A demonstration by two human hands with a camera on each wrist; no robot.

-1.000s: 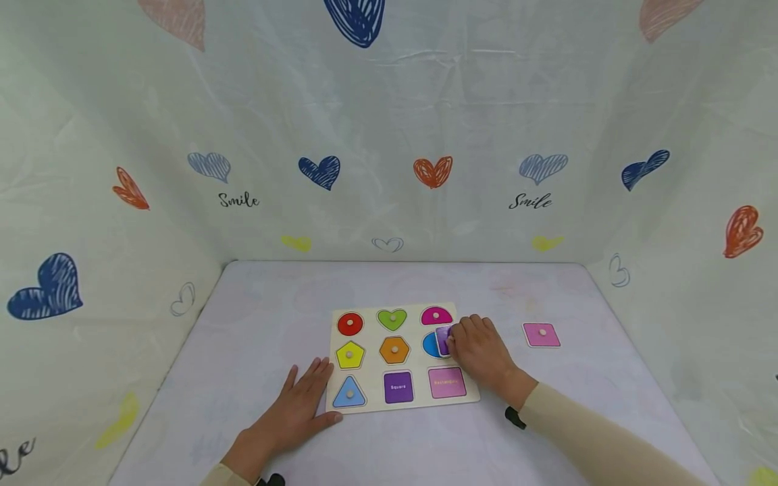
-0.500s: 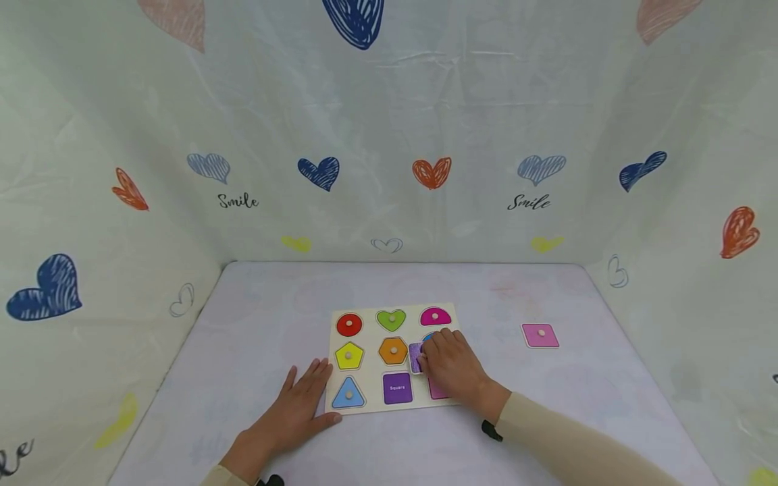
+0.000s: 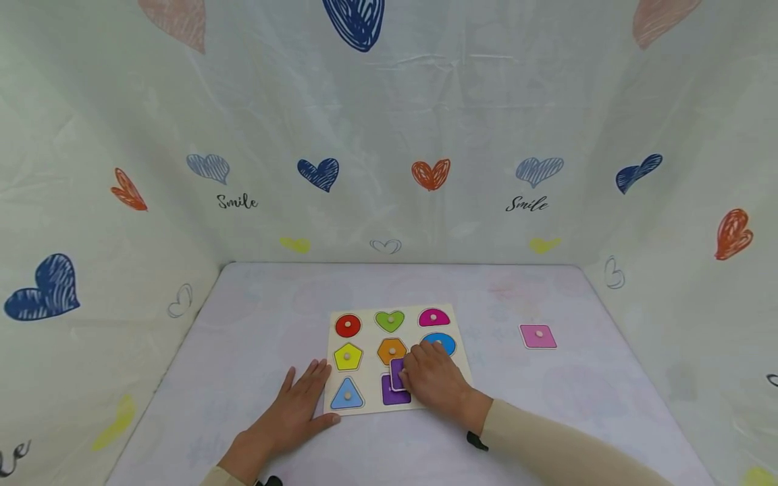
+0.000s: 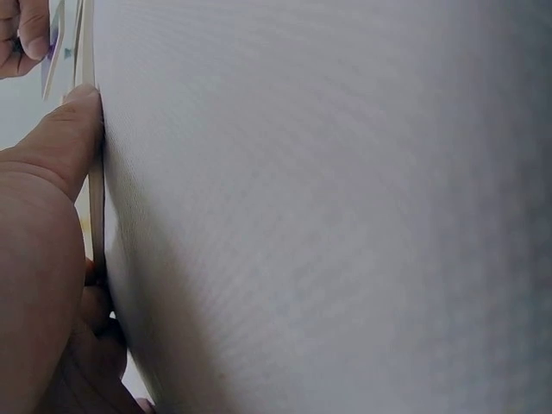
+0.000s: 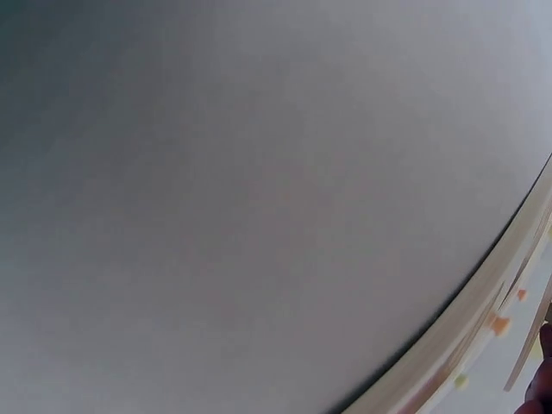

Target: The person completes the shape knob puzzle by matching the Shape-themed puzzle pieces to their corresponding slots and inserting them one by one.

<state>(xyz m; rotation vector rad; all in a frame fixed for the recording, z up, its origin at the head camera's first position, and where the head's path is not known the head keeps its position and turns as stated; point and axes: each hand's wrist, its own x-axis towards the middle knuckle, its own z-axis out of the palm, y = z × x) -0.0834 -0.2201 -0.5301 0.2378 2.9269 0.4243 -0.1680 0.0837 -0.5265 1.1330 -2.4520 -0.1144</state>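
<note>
A cream shape-puzzle board (image 3: 371, 341) lies on the table. My right hand (image 3: 439, 379) pinches a purple square puzzle piece (image 3: 396, 373), tilted over the board and overlapping the purple square recess (image 3: 396, 399) in the head view. That hand hides the board's lower right part. My left hand (image 3: 296, 406) rests flat at the board's left edge with fingers spread; in the left wrist view its thumb (image 4: 73, 129) touches the edge. Seated in the board are a red circle (image 3: 348, 326), an orange hexagon (image 3: 392, 352), a blue oval (image 3: 446, 343) and several other knobbed pieces.
A pink knobbed piece (image 3: 537, 337) lies on the white tabletop (image 3: 255, 324) to the right of the board. A white cloth with printed hearts (image 3: 430, 174) hangs at the back and sides.
My right hand has carried the purple square left and toward me, from over the blue oval to over the square recess, uncovering the oval. My left hand keeps its place.
</note>
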